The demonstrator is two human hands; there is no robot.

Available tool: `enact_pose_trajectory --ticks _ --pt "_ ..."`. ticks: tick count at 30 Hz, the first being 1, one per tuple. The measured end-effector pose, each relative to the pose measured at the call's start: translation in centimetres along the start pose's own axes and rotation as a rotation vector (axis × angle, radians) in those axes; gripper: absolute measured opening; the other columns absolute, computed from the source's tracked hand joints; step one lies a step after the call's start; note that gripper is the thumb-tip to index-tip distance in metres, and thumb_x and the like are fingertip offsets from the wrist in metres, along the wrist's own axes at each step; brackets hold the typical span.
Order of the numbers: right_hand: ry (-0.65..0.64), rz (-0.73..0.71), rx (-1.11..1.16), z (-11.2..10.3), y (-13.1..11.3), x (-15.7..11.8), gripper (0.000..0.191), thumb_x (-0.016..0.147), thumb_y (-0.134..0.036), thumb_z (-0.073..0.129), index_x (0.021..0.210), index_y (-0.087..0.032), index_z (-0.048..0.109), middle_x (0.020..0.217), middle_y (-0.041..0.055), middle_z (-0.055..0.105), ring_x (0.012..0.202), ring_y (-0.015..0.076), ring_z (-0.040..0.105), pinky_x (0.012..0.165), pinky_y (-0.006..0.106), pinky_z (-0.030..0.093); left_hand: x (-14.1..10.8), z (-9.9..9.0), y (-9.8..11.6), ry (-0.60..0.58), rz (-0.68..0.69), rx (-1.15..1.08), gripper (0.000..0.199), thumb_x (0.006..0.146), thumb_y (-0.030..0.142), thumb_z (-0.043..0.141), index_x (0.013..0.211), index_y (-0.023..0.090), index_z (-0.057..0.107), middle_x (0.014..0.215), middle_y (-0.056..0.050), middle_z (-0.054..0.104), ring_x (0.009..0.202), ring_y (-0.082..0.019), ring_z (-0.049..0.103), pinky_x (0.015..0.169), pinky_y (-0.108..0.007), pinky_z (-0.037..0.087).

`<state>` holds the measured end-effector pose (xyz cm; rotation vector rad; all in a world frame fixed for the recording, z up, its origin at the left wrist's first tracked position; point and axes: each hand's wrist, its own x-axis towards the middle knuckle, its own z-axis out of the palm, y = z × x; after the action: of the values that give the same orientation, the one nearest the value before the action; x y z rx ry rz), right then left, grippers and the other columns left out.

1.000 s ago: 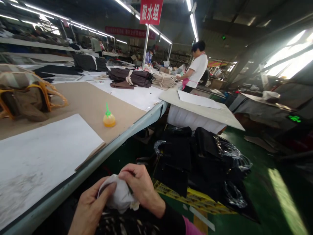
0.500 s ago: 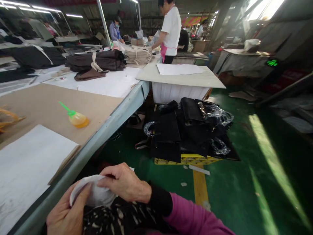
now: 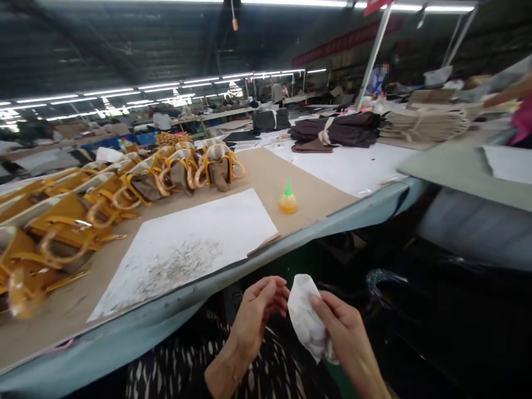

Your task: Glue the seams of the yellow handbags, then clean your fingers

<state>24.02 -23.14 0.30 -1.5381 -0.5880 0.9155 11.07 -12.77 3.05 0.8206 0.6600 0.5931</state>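
A crumpled white cloth point(image 3: 305, 317) is pinched in my right hand point(image 3: 343, 318), thumb on top, above my lap at the table's front edge. My left hand point(image 3: 261, 307) is just left of the cloth, apart from it, with fingers loosely curled and nothing visible in them. Beyond my hands, a white board point(image 3: 224, 219) lies on the table, strewn with small scraps point(image 3: 180, 266). Behind its right corner stands a squeeze bottle point(image 3: 287, 202) with a green nozzle and orange liquid.
Rows of yellow handbags point(image 3: 143, 180) with looped handles fill the table's left side. Farther back lie tied dark fabric pieces point(image 3: 336, 130) and a beige bundle point(image 3: 424, 124). A co-worker's arm point(image 3: 509, 94) shows at the far right. Dark goods with plastic-wrapped handles point(image 3: 384, 285) are below right.
My view has swung left, bringing the yellow handbags into sight. My left hand has let go of the white cloth, which now stays in my right hand.
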Motion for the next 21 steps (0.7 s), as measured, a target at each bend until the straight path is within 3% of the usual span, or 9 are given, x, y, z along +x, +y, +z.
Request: enact_pose_trajectory --ticks 5,8,11,14,17,21 --pt "-0.053 -0.058 -0.100 2.7 -1.8 0.4 0.037 0.078 -0.055 0.061 0.080 -0.019 0.066 0.068 -0.0002 0.057 0.063 0.0146 0.044 0.054 0.025 0.036 -0.4 -1.4 0.8 -0.037 -0.057 0.008 0.037 0.069 0.041 0.078 0.092 0.012 0.072 0.074 -0.003 0.065 0.063 -0.012 0.055 0.064 -0.023 0.043" --pt "-0.112 -0.135 -0.185 4.6 -2.5 1.2 0.032 0.081 -0.048 0.059 0.092 -0.020 0.069 0.076 0.0009 0.062 0.069 0.0168 0.051 0.061 0.026 0.041 -0.7 -2.3 1.6 -0.048 -0.005 0.070 0.035 0.068 0.037 0.077 0.091 0.011 0.073 0.076 -0.005 0.067 0.068 -0.013 0.056 0.067 -0.023 0.042" --pt "-0.152 -0.186 -0.226 6.6 -2.9 2.1 0.030 0.080 -0.046 0.061 0.094 -0.020 0.069 0.080 0.0019 0.064 0.071 0.0180 0.055 0.065 0.027 0.044 -0.9 -3.3 2.5 0.028 0.068 0.178 0.029 0.069 0.034 0.074 0.085 0.010 0.074 0.070 -0.004 0.064 0.064 -0.013 0.053 0.063 -0.023 0.041" --pt "-0.196 -0.090 -0.156 8.4 -3.1 2.8 0.037 0.074 -0.052 0.066 0.090 -0.019 0.068 0.076 0.0029 0.064 0.068 0.0192 0.056 0.062 0.028 0.046 -1.1 -4.4 3.2 0.159 0.108 0.241 0.028 0.071 0.037 0.071 0.079 0.010 0.071 0.062 -0.002 0.057 0.057 -0.011 0.047 0.056 -0.022 0.037" --pt "-0.274 0.070 -0.043 9.8 -3.1 3.6 0.046 0.075 -0.057 0.064 0.100 -0.018 0.067 0.078 0.0050 0.066 0.070 0.0218 0.059 0.061 0.030 0.048 -1.1 -5.5 4.0 0.290 0.166 0.280 0.022 0.071 0.033 0.067 0.074 0.011 0.069 0.059 0.000 0.053 0.057 -0.011 0.043 0.054 -0.022 0.034" --pt "-0.357 0.130 -0.070 11.4 -2.7 4.9 0.052 0.078 -0.061 0.058 0.107 -0.019 0.066 0.085 0.0069 0.069 0.076 0.0246 0.062 0.063 0.031 0.051 -1.1 -7.0 4.6 0.391 0.262 0.288 0.014 0.071 0.023 0.059 0.071 0.013 0.068 0.061 0.001 0.053 0.061 -0.012 0.044 0.057 -0.021 0.034"
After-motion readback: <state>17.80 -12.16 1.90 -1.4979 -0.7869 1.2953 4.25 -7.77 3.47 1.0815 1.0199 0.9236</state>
